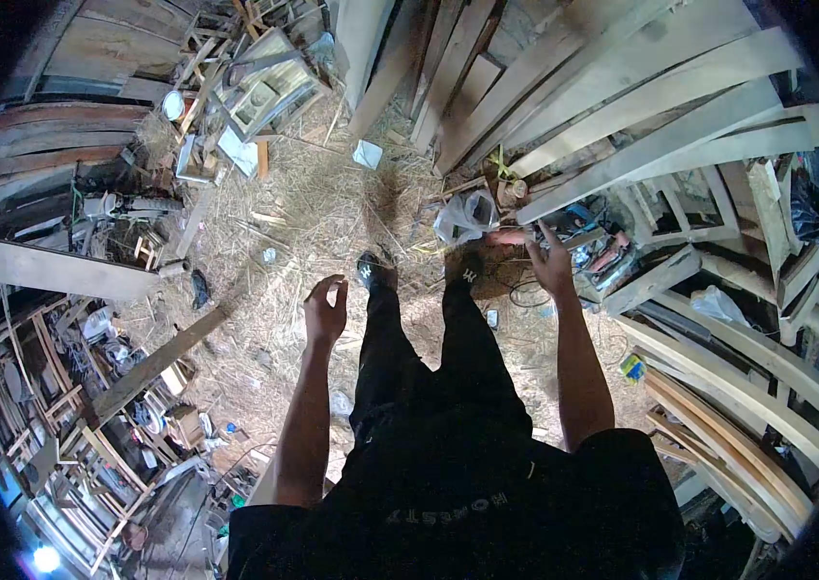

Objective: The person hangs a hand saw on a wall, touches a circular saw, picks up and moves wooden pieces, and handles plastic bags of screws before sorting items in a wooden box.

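My left hand (pixel 325 309) hangs in front of me above the straw-covered floor (pixel 284 358). Its fingers are loosely curved, with a gap to the thumb and nothing visible between them. On the other side, my right hand (pixel 551 263) reaches forward with fingers apart, holding nothing that I can see. Just beyond its fingertips is a reddish-orange object (pixel 509 237) whose kind I cannot make out; whether they touch is unclear. Beside that sits a translucent plastic bag (pixel 467 215). To the right of the hand lies a jumble of tools and small items (pixel 603 256).
Long planks (pixel 660 174) lean at the front right, and more timber (pixel 728 440) is stacked to my right. A wide board (pixel 57 266) juts in from the left, near a wooden post (pixel 158 362). Wood frames (pixel 269 82) are piled ahead. A cable loop (pixel 528 295) lies near my right foot.
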`<state>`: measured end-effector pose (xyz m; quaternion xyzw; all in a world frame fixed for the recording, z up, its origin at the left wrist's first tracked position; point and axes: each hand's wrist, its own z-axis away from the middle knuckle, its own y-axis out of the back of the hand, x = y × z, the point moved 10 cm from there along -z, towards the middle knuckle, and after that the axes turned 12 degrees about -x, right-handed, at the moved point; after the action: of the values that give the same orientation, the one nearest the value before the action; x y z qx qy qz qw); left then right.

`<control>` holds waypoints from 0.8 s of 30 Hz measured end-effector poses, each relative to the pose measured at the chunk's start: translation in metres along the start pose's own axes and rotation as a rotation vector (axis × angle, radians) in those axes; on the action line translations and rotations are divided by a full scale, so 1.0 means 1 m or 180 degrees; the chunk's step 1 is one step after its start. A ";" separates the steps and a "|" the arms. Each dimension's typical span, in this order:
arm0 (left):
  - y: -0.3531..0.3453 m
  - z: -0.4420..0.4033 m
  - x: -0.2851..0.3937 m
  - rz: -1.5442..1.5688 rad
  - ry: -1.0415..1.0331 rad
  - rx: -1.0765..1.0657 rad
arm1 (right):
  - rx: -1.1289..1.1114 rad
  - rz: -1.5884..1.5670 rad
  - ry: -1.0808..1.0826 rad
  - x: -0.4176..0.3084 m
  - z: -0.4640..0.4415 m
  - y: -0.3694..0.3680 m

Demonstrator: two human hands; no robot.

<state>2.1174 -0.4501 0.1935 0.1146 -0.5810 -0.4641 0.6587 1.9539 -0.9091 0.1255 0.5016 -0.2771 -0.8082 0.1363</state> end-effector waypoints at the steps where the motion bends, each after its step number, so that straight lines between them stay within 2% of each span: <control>1: -0.006 -0.003 0.000 -0.0022 -0.0065 -0.0042 | 0.0058 0.0101 0.0075 -0.001 -0.002 0.001; 4: -0.037 -0.011 -0.015 -0.0042 0.0254 -0.0346 | -0.0089 -0.0218 0.0093 0.007 -0.010 -0.005; 6: -0.064 -0.020 -0.027 0.0148 0.0198 -0.0429 | -0.0148 0.0070 -0.0140 0.026 -0.020 -0.015; 9: -0.129 -0.038 -0.069 0.0311 0.0477 -0.0828 | -0.0620 -0.0269 -0.0739 0.081 -0.037 -0.051; 14: -0.259 -0.093 -0.142 0.0497 0.0418 -0.1231 | -0.0903 -0.0099 -0.1010 0.172 -0.085 -0.128; 15: -0.287 -0.106 -0.158 0.0461 0.0302 -0.1252 | -0.0823 0.0085 -0.0938 0.201 -0.098 -0.145; 16: -0.330 -0.119 -0.195 0.0183 0.0771 -0.1749 | -0.0718 0.0268 -0.0848 0.229 -0.116 -0.162; 17: -0.379 -0.131 -0.252 0.0484 0.0873 -0.1818 | -0.0955 0.0571 -0.0610 0.234 -0.135 -0.177; 18: -0.414 -0.151 -0.280 0.0284 0.0617 -0.1786 | -0.1082 0.0113 -0.0898 0.259 -0.148 -0.193; 20: -0.473 -0.193 -0.310 -0.0306 -0.0001 -0.1702 | -0.0931 0.0477 -0.1010 0.298 -0.179 -0.218; 21: -0.498 -0.215 -0.312 -0.0697 -0.0361 -0.1619 | -0.0680 0.0429 -0.0746 0.320 -0.191 -0.232; 22: -0.517 -0.232 -0.310 -0.0299 0.0027 -0.1808 | -0.0417 0.0381 -0.0491 0.341 -0.202 -0.244; 23: -0.534 -0.248 -0.305 0.0080 0.0435 -0.1941 | -0.0485 0.0453 -0.0435 0.358 -0.213 -0.259; 24: -0.549 -0.257 -0.293 0.0926 0.1353 -0.2166 | -0.0536 0.0526 -0.0351 0.365 -0.226 -0.268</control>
<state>2.1095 -0.6295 -0.4557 -0.0993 -0.2561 -0.4976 0.8227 2.0015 -0.9441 -0.3774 0.4186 -0.2556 -0.8409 0.2286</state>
